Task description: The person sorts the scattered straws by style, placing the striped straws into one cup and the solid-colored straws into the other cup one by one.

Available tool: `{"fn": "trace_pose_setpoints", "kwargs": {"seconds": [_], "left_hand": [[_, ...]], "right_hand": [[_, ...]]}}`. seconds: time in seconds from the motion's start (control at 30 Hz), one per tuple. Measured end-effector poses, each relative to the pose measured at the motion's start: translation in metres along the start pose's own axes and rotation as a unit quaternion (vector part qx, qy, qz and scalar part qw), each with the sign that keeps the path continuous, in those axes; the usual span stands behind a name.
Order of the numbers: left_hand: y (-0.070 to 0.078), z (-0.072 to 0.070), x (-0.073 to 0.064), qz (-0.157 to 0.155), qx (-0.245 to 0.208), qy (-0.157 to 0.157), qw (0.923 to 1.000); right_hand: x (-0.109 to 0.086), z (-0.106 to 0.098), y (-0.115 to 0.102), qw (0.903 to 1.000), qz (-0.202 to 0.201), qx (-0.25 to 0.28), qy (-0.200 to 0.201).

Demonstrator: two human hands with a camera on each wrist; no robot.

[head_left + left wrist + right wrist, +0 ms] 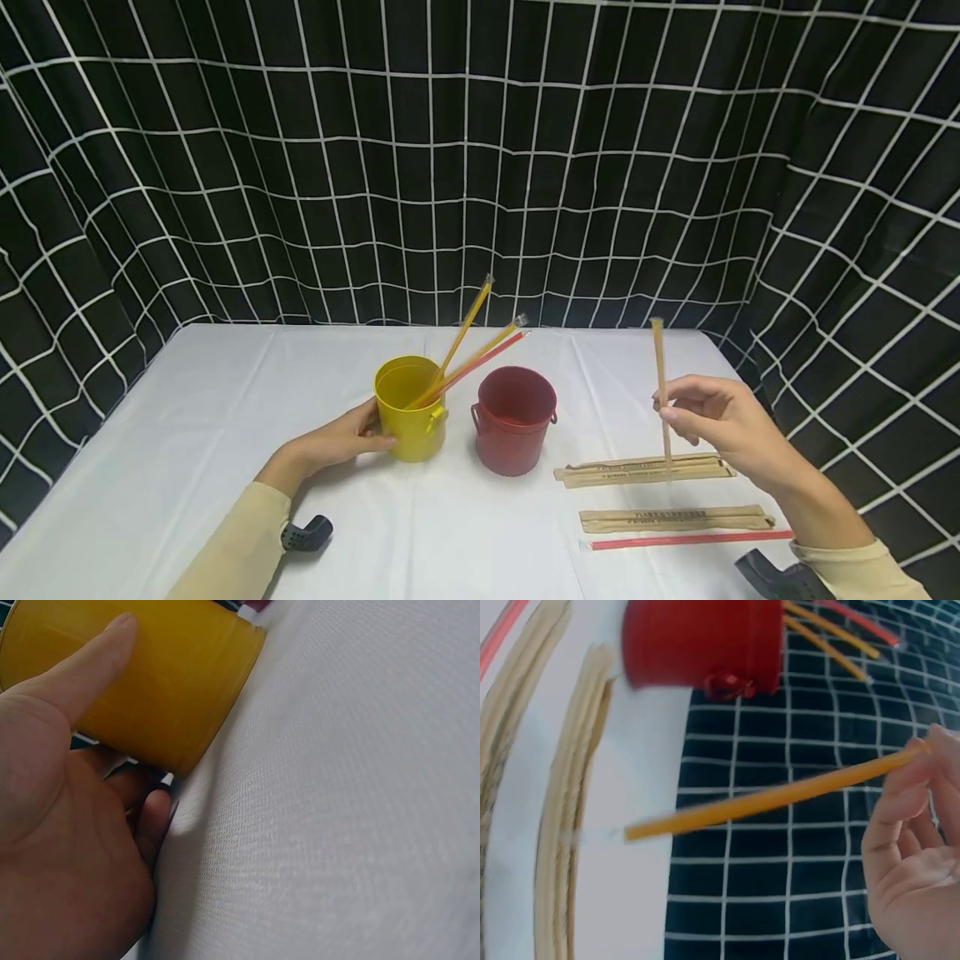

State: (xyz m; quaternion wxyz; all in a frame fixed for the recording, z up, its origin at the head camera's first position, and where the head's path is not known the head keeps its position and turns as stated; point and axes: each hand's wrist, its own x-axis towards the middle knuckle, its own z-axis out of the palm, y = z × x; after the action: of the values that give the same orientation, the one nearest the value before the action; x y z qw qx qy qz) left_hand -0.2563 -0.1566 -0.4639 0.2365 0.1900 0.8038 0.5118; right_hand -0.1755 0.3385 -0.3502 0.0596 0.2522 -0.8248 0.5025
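Observation:
My left hand (335,440) grips the side of a small yellow bucket (411,435), thumb across the front and fingers behind it. In the left wrist view, the thumb lies along the yellow wall. Two yellow straws (468,323) and a red straw (483,357) lean out of that bucket to the right. On the right, my right hand (723,421) pinches a yellow straw (780,796) in a clear wrapper between thumb and fingertips. The straw stands nearly upright in the head view, over some brown paper packets.
A red bucket (510,446) with side handles stands just right of the yellow one. Long printed brown paper packets (615,477) lie across the right of the white table (225,417), with a wrapped red straw (675,542) nearest me. Black gridded cloth (465,150) hangs behind.

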Motion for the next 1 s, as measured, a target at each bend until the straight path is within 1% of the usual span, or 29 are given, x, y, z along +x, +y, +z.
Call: {"fn": "trace_pose_setpoints", "kwargs": {"seconds": [0.07, 0.13, 0.17, 0.23, 0.37, 0.5, 0.53, 0.57, 0.6, 0.63, 0.67, 0.7, 0.73, 0.77, 0.87, 0.9, 0.93, 0.97, 1.0], "left_hand": [[-0.002, 0.001, -0.001, 0.000, -0.002, 0.005, 1.0000], [-0.003, 0.002, -0.002, 0.003, -0.005, 0.006, 1.0000], [-0.003, 0.002, -0.002, 0.005, -0.004, 0.006, 1.0000], [-0.004, 0.002, -0.001, 0.007, -0.004, 0.003, 1.0000], [-0.004, 0.002, -0.001, 0.006, 0.000, -0.002, 1.0000], [-0.002, 0.001, -0.001, 0.011, 0.003, -0.006, 0.9999], [-0.001, 0.001, -0.001, 0.011, 0.002, -0.006, 0.9999], [-0.001, 0.001, -0.002, 0.010, 0.002, -0.006, 0.9999], [-0.001, 0.000, -0.002, 0.011, 0.002, -0.007, 0.9999], [-0.001, 0.000, -0.002, 0.011, 0.002, -0.007, 0.9999], [-0.001, 0.000, -0.002, 0.011, 0.003, -0.006, 0.9999], [-0.002, 0.000, -0.003, 0.009, 0.002, -0.005, 0.9999], [-0.002, 0.000, -0.003, 0.010, 0.004, -0.004, 0.9999], [-0.003, -0.001, -0.003, 0.011, 0.004, -0.004, 0.9999], [-0.002, -0.001, -0.004, 0.012, 0.008, -0.005, 0.9999], [-0.002, -0.001, -0.004, 0.012, 0.009, -0.006, 0.9999], [-0.001, -0.001, -0.004, 0.013, 0.010, -0.007, 0.9998], [0.000, -0.001, -0.003, 0.013, 0.009, -0.008, 0.9998], [0.000, -0.002, -0.003, 0.011, 0.009, -0.007, 0.9999]], "right_hand": [[0.003, 0.002, -0.004, 0.9982, -0.011, 0.058, 0.001], [0.006, 0.005, -0.007, 0.9915, -0.032, 0.126, -0.001], [0.008, 0.006, -0.009, 0.9855, -0.040, 0.165, -0.005], [0.010, 0.009, -0.014, 0.9738, -0.050, 0.221, -0.012], [0.017, 0.015, -0.023, 0.9512, -0.051, 0.304, -0.019], [0.023, 0.019, -0.031, 0.9317, -0.054, 0.359, -0.006], [0.025, 0.020, -0.033, 0.9244, -0.057, 0.377, -0.005], [0.026, 0.021, -0.035, 0.9245, -0.055, 0.377, 0.002], [0.027, 0.022, -0.036, 0.9208, -0.058, 0.386, 0.003], [0.029, 0.024, -0.037, 0.9190, -0.059, 0.390, 0.004], [0.030, 0.025, -0.037, 0.9145, -0.064, 0.399, 0.004], [0.032, 0.026, -0.038, 0.9142, -0.065, 0.400, 0.005], [0.033, 0.027, -0.039, 0.9101, -0.070, 0.409, 0.003], [0.034, 0.028, -0.040, 0.9080, -0.073, 0.412, 0.001], [0.038, 0.032, -0.043, 0.8950, -0.088, 0.437, -0.010], [0.039, 0.033, -0.044, 0.8930, -0.088, 0.441, -0.011], [0.040, 0.035, -0.046, 0.8888, -0.091, 0.449, -0.011], [0.041, 0.036, -0.048, 0.8879, -0.090, 0.451, -0.010], [0.042, 0.039, -0.050, 0.8901, -0.086, 0.448, -0.005]]}}
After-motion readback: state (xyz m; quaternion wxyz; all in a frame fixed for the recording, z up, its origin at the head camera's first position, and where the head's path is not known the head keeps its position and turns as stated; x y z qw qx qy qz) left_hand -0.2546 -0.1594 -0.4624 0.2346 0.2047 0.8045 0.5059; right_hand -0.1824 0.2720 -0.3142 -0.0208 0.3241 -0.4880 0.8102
